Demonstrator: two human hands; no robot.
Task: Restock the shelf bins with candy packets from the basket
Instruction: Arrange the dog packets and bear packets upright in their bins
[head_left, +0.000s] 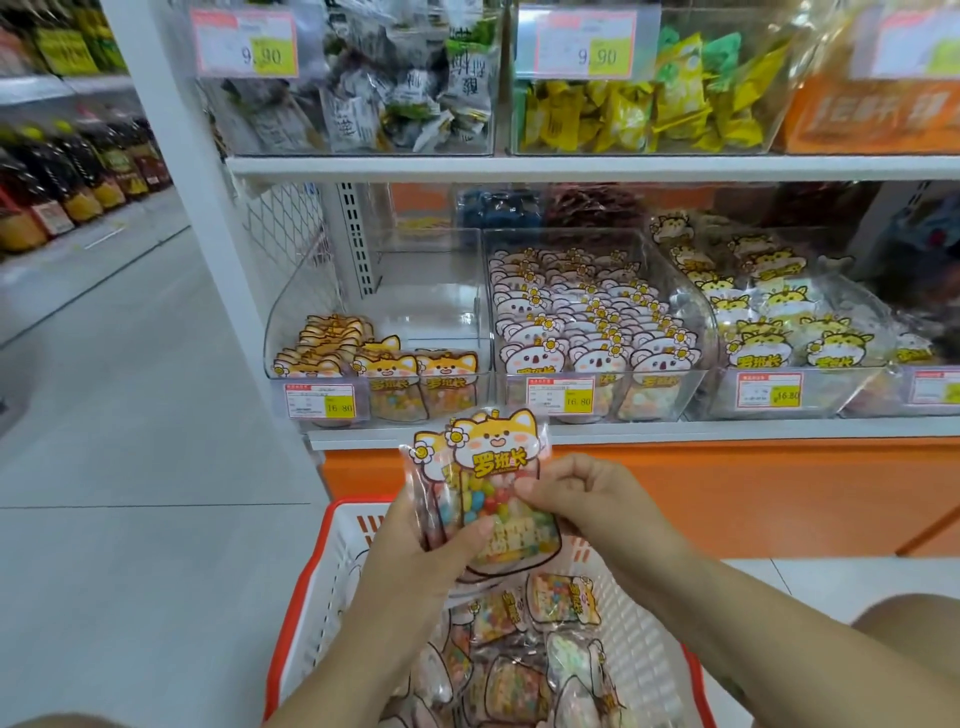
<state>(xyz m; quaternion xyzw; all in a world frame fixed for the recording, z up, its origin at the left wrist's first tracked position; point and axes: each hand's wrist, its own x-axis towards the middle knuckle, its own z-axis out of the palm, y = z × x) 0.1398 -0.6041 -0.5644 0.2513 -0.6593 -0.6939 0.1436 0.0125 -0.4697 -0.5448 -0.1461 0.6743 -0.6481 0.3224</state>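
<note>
My left hand (431, 551) grips a small stack of candy packets (488, 467) with an orange cat face on top, held upright above the basket. My right hand (582, 499) pinches the right edge of the front packet. Below them, the white basket with a red rim (332, 566) holds several more packets (524, 665) lying flat. On the shelf ahead, the left clear bin (311, 291) is partly filled with matching orange cat packets (384, 366); its back half is bare.
The middle bin (597, 322) is packed with white bear packets. A right bin (769, 322) holds yellow cat packets. Upper shelf bins (363, 104) carry other sweets. The orange shelf base (701, 499) stands behind the basket. An aisle floor (130, 467) lies to the left.
</note>
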